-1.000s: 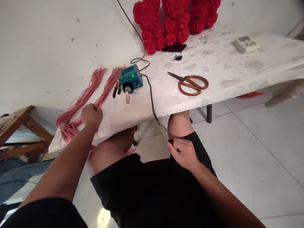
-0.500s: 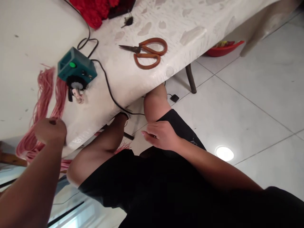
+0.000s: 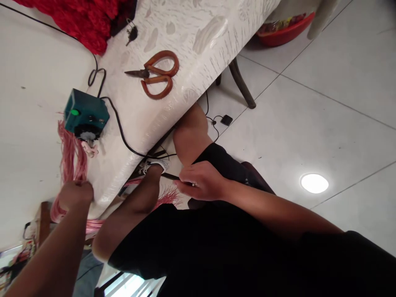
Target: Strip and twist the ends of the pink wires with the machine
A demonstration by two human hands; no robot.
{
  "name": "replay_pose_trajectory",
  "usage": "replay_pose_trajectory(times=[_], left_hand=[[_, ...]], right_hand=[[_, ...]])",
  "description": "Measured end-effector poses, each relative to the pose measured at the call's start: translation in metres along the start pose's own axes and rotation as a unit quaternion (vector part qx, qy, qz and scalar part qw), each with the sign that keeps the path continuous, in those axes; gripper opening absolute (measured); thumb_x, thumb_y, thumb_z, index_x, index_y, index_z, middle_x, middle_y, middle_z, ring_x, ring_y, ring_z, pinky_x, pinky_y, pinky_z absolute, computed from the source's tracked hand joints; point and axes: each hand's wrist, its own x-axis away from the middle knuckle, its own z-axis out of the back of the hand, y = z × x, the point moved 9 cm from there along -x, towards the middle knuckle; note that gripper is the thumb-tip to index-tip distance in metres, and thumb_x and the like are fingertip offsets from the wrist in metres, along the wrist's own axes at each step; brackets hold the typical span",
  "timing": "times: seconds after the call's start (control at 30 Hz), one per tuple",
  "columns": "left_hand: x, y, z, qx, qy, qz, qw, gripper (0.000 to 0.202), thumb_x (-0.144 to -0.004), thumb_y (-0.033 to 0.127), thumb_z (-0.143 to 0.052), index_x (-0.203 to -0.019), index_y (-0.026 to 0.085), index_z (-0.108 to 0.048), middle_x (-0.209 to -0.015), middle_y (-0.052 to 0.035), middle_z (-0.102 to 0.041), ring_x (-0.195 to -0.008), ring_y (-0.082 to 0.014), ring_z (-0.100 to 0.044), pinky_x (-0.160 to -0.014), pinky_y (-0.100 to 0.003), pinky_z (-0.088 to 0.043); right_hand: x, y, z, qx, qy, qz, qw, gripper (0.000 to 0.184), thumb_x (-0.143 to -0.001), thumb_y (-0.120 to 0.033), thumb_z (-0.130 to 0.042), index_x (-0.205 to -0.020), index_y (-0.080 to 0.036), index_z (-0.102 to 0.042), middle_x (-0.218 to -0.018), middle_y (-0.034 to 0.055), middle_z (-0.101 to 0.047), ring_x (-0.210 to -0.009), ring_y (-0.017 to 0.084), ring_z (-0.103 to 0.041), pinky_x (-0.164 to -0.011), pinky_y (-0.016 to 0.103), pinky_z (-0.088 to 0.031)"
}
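My left hand (image 3: 76,196) is closed at the table edge, gripping a bundle of pink strands (image 3: 71,159) that also runs below the edge. Just above them stands a teal box (image 3: 86,112) with a green light and a black dial. My right hand (image 3: 201,180) is over my thigh, with its fingers closed on a thin black cord (image 3: 170,176) whose far end is hidden. Its exact kind is hard to tell.
Orange-handled scissors (image 3: 151,74), keys (image 3: 132,35) and a black power cable (image 3: 119,132) lie on the patterned table cover (image 3: 198,37). Red flower-shaped decorations (image 3: 71,20) stand at the far end. A metal table leg (image 3: 241,82) and a red basin (image 3: 284,31) are on the tiled floor.
The whole view has tilted further. My right hand has moved in from my thigh and now holds the thin black cord. My left hand stays at the pink strands by the table edge.
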Motion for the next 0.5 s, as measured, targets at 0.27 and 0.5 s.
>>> replay_pose_trajectory(times=[0.27,0.5], left_hand=[[-0.002,-0.005,-0.005,0.018,0.010,0.000,1.000,0.034,-0.098,0.039,-0.060,-0.121,0.014,-0.064,-0.115,-0.0096,-0.069,-0.102,-0.0224,-0.068,-0.087,-0.043,-0.059],[-0.006,-0.017,-0.016,0.152,0.052,-0.013,0.987,0.031,-0.098,0.038,-0.059,-0.117,0.014,-0.063,-0.113,-0.0089,-0.066,-0.101,-0.0226,-0.065,-0.089,-0.044,-0.055]], right_hand=[[0.000,-0.003,0.000,-0.033,0.025,0.013,0.999,0.041,-0.101,-0.028,-0.047,-0.061,-0.020,-0.038,-0.058,-0.0050,-0.040,-0.056,0.009,-0.034,-0.057,0.028,-0.024],[0.006,-0.009,-0.009,-0.004,-0.019,0.011,1.000,0.041,-0.096,-0.020,-0.051,-0.061,-0.020,-0.030,-0.058,-0.0056,-0.033,-0.055,0.009,-0.029,-0.055,0.029,-0.021]])
